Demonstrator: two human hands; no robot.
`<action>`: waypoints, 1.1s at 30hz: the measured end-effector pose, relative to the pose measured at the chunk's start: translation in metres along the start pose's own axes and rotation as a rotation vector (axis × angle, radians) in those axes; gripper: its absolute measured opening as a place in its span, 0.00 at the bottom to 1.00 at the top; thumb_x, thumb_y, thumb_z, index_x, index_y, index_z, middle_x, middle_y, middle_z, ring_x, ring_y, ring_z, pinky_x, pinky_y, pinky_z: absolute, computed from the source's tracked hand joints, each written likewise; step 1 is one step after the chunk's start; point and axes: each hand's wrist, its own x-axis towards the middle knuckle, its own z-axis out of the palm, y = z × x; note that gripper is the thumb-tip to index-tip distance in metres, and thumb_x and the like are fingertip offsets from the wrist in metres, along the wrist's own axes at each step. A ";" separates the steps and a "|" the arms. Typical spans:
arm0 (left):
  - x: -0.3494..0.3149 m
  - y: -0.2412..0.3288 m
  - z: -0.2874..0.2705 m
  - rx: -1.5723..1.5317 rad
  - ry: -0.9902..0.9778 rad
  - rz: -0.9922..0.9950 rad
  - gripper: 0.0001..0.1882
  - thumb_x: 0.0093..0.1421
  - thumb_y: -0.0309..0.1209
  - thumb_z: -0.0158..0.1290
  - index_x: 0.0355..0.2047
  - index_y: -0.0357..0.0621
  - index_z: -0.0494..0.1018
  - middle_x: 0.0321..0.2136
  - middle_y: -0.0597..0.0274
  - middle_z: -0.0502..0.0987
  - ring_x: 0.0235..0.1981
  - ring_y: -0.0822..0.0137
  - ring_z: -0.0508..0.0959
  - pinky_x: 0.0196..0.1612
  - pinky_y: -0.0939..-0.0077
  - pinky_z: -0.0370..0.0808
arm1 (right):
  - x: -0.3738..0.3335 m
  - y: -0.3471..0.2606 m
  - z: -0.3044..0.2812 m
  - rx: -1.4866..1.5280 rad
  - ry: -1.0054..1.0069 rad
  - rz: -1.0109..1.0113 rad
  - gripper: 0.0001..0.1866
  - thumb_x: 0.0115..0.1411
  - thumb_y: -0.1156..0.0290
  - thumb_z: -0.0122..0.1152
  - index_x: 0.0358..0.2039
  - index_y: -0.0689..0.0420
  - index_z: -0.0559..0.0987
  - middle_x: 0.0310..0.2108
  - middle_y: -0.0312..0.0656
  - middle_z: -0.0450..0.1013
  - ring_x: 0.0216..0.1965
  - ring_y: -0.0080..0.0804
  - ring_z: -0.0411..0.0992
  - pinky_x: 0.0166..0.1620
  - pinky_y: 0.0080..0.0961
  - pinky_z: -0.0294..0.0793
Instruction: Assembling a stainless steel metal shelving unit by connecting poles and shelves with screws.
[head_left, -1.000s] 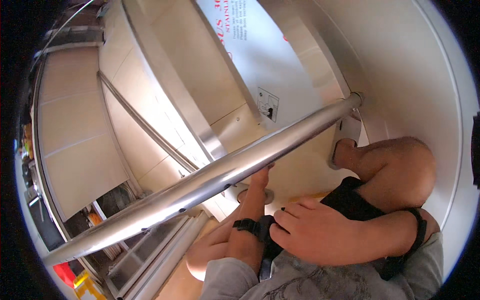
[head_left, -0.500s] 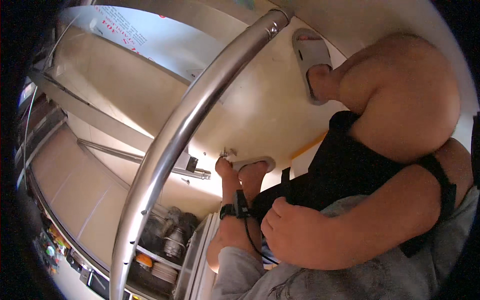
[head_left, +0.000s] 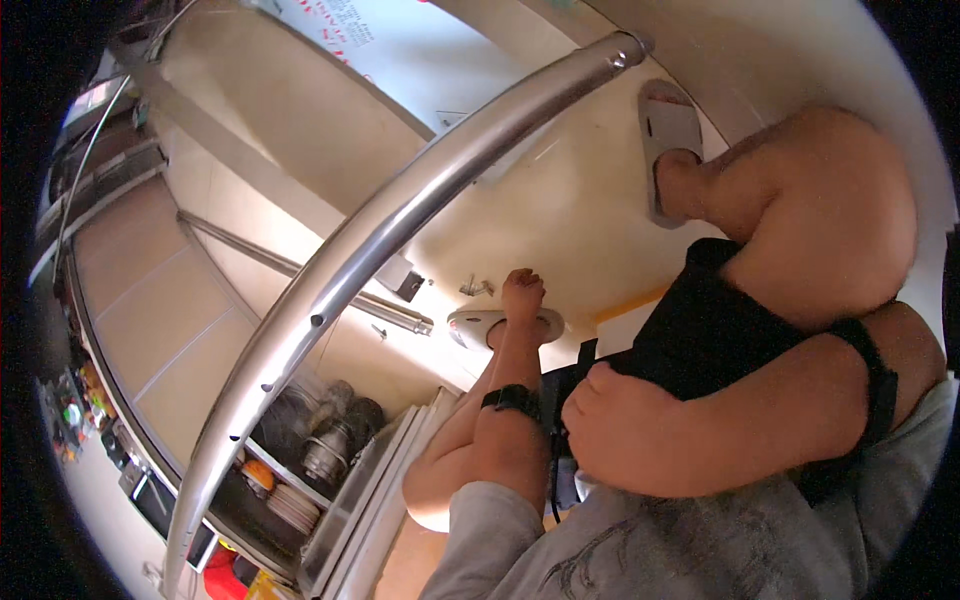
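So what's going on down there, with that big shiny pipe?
A person in a grey shirt is sitting or crouching, with both hands low. The left hand is reaching down near some small metal pieces on the pale floor; I can't tell if it holds anything. The right hand is curled beside the black shorts. The big metal pipe slants across the view, and neither hand is on it.
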 end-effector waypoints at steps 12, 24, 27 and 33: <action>0.006 0.020 -0.005 0.650 0.299 0.201 0.09 0.46 0.27 0.52 0.30 0.40 0.73 0.27 0.55 0.77 0.31 0.59 0.77 0.37 0.70 0.73 | -0.022 -0.001 -0.058 -0.038 0.152 0.026 0.12 0.44 0.67 0.53 0.30 0.58 0.73 0.32 0.43 0.68 0.35 0.37 0.68 0.41 0.31 0.64; 0.019 0.019 -0.028 0.544 0.492 0.205 0.08 0.44 0.25 0.50 0.28 0.40 0.74 0.26 0.48 0.76 0.31 0.52 0.76 0.35 0.63 0.72 | -0.143 0.011 -0.133 -0.020 0.891 0.269 0.21 0.42 0.72 0.66 0.38 0.61 0.72 0.35 0.48 0.71 0.39 0.47 0.70 0.43 0.37 0.69; 0.019 0.040 -0.004 0.484 0.509 0.282 0.09 0.44 0.24 0.49 0.29 0.38 0.73 0.27 0.49 0.76 0.30 0.52 0.77 0.36 0.65 0.73 | -0.156 0.056 -0.113 0.415 1.147 0.558 0.19 0.45 0.75 0.64 0.39 0.61 0.72 0.36 0.42 0.72 0.38 0.34 0.71 0.42 0.28 0.69; 0.017 0.047 -0.011 0.608 0.414 0.331 0.10 0.44 0.23 0.49 0.30 0.38 0.73 0.28 0.48 0.76 0.32 0.51 0.76 0.37 0.64 0.72 | -0.117 0.205 -0.050 1.461 1.436 0.516 0.20 0.52 0.63 0.59 0.44 0.56 0.69 0.41 0.41 0.69 0.41 0.32 0.68 0.42 0.28 0.68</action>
